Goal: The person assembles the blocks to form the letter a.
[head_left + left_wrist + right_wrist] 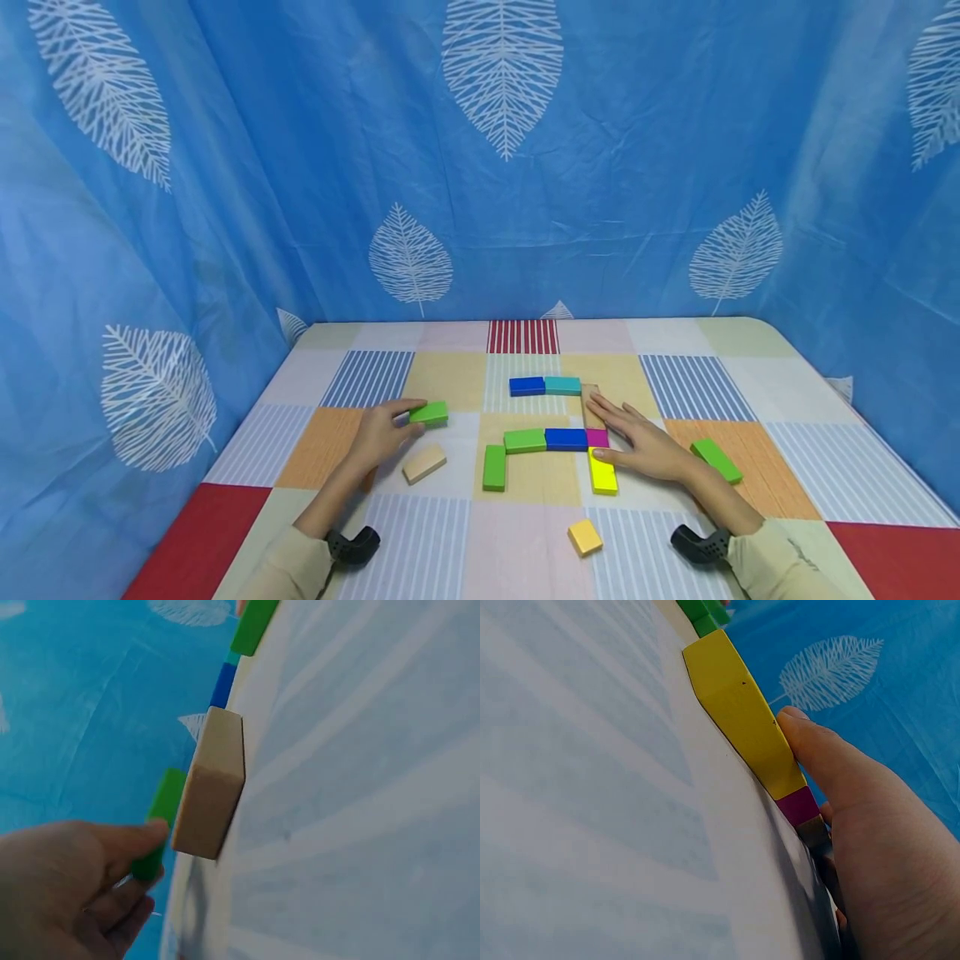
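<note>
My left hand [381, 433] pinches a green block [429, 413] between thumb and fingers, at the left of the table. A plain wooden block [424, 464] lies just in front of it, large in the left wrist view. My right hand [648, 446] lies over the right end of a block layout with its fingers fairly straight. Its fingertips rest on an upper wooden block [589, 403], and its thumb touches a yellow block [742, 712]. Between those two sits a magenta block [597, 437], partly covered by the hand.
The layout continues left with a blue block [566, 439] and two green ones, one lying lengthwise [494, 467]. Behind are a dark blue block [527, 387] and a teal block [562, 385]. A small orange-yellow block [585, 537] lies in front; another green block [716, 461] lies right.
</note>
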`<control>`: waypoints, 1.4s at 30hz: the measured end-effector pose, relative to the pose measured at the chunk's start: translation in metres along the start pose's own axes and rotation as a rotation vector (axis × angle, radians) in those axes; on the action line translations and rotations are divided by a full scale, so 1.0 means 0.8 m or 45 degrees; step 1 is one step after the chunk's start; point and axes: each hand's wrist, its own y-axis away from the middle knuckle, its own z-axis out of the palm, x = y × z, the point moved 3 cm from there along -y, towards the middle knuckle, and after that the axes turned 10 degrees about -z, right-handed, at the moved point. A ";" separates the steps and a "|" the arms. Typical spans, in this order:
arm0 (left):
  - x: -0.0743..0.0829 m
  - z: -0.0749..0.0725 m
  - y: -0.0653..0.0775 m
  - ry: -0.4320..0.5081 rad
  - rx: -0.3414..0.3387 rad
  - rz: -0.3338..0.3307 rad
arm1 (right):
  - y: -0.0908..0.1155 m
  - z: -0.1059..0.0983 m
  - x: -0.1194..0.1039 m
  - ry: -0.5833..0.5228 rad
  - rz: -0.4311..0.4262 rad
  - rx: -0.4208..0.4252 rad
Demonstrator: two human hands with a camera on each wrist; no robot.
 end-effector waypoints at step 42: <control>0.132 0.076 0.105 0.014 -0.688 0.666 | -0.002 0.000 0.002 0.024 -0.036 -0.003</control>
